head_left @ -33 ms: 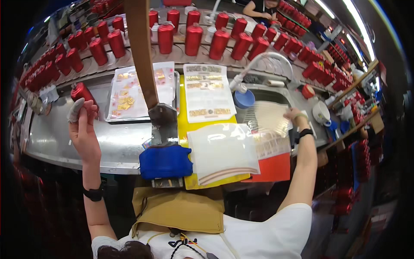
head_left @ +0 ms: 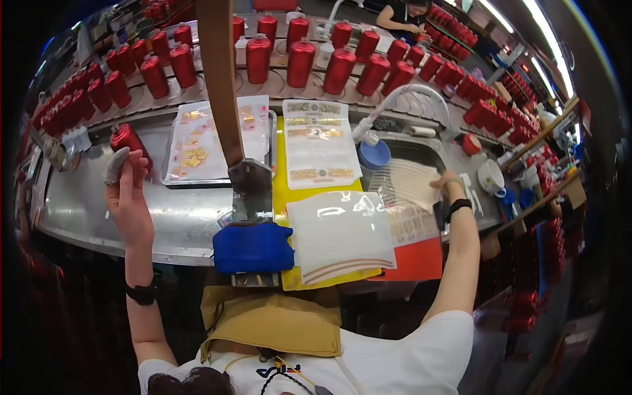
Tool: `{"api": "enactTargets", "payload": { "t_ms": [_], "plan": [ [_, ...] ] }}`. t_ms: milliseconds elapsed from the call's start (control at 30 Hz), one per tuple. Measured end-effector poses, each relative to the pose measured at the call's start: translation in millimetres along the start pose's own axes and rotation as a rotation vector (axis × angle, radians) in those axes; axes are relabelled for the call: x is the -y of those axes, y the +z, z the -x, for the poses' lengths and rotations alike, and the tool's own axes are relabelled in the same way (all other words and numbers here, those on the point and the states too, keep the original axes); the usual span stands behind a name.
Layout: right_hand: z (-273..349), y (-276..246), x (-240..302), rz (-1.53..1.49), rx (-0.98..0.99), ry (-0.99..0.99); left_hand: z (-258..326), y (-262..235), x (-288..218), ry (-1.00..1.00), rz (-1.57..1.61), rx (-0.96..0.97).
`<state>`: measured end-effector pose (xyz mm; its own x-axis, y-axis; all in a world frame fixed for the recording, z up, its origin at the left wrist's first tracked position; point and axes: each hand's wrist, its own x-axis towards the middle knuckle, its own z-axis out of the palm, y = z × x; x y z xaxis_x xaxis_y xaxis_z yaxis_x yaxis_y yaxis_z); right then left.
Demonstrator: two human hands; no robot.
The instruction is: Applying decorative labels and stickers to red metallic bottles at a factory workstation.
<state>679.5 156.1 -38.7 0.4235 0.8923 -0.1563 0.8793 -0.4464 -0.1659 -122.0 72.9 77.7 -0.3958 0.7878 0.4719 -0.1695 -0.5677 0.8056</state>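
Observation:
My left hand [head_left: 126,187] is raised over the metal worktop, a grey cover on one digit. Its fingers are curled together; I cannot make out anything between them. Just behind the fingers stands a red bottle [head_left: 129,141], partly hidden by them. Out to the right, my right hand [head_left: 449,184] has its fingers closed at the edge of a pale, line-marked sheet [head_left: 411,176] in the sink. Between my hands lie a clear-covered white sheet [head_left: 339,230] with brown curved stripes, a sheet of gold decals [head_left: 319,148] and a folded blue cloth [head_left: 253,248].
A brown upright post [head_left: 220,85] stands left of centre, beside a tray of gold decals [head_left: 170,176]. At the sink are a curved faucet [head_left: 395,92] and a blue bowl [head_left: 374,155]. Rows of red bottles [head_left: 301,62] line the back. A co-worker [head_left: 401,20] sits far right.
My right hand has shifted slightly at the sheet's edge, and white strips beside the white pot show more plainly. The view has shifted a little; my left hand stays nearly in place.

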Motion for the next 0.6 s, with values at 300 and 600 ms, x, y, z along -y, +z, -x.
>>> {"api": "enactTargets", "payload": {
  "t_ms": [300,600],
  "plan": [
    [162.0,-36.2,327.1,-0.570,-0.026,-0.844,-86.4,28.5,28.9,-0.029,0.381,-0.268],
    [361.5,46.2,491.4,-0.957,1.094,-1.007,-89.4,57.1,13.6,-0.069,0.571,-0.239]
  ]
}}
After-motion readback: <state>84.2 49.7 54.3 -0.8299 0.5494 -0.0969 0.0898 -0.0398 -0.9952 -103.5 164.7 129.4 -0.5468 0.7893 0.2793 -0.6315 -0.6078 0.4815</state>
